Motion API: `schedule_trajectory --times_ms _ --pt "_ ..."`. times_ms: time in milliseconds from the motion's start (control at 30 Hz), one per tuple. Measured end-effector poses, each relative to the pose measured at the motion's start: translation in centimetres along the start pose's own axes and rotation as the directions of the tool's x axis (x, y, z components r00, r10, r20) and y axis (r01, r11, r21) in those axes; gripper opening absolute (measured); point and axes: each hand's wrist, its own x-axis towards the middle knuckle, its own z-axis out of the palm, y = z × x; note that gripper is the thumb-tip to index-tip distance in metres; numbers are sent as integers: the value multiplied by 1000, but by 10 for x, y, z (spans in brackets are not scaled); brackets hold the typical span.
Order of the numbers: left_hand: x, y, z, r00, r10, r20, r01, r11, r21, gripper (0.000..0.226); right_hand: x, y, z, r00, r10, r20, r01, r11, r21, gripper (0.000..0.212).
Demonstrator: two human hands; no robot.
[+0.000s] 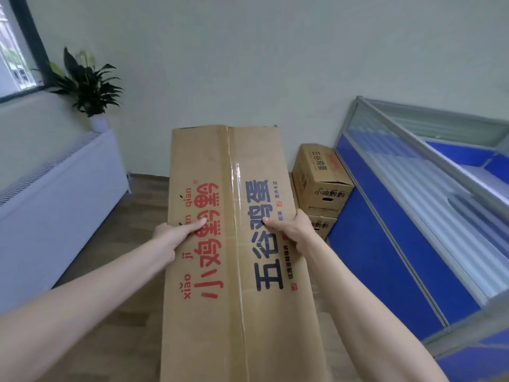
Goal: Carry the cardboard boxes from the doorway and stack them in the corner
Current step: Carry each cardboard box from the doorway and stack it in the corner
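I hold a long taped cardboard box (234,166) with red and dark blue print out in front of me, above the floor. My left hand (176,234) grips its left side with the thumb on top. On the right side my right hand (289,228) grips it the same way. Ahead, in the corner by the wall, two smaller cardboard boxes are stacked: the upper box (321,179) sits on the lower box (321,226), which is partly hidden by my right hand and the carried box.
A blue office partition (399,230) with a glass top runs along the right. On the left stands a white radiator cover (55,194) with a potted plant (85,81) on it, under a window. Wood floor (137,210) lies between them.
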Motion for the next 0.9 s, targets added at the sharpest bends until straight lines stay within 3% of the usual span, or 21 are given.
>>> schedule_trajectory --times_ms 233,500,667,900 --pt "108 75 67 999 -3 50 0 998 60 72 121 -29 -20 998 25 -55 -23 999 37 77" --pt "270 158 183 998 -34 47 28 992 124 65 334 -41 -56 995 76 -60 -71 995 73 83" --pt "357 220 260 998 -42 41 37 992 120 58 457 -71 -91 995 95 -15 -93 990 108 75" --pt "484 285 355 994 -95 62 90 993 78 66 622 -102 -136 990 137 -29 -135 988 77 104"
